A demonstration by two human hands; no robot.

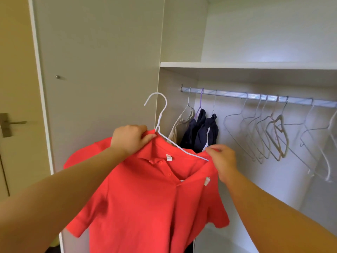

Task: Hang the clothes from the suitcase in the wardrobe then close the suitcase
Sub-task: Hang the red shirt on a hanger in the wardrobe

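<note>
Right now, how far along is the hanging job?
Done: a beige garment and two navy garments hang at the left end of the rail. In hand: the red polo shirt sits on a white hanger, left hand gripping its collar, right hand pinching its shoulder; the hook isn't on the rail yet. Left: hook it on. The suitcase is out of view.

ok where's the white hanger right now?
Head view, centre: white hanger sits in the collar of the red polo shirt, held between left hand and right hand, hook free, left of the wardrobe rail.
</note>
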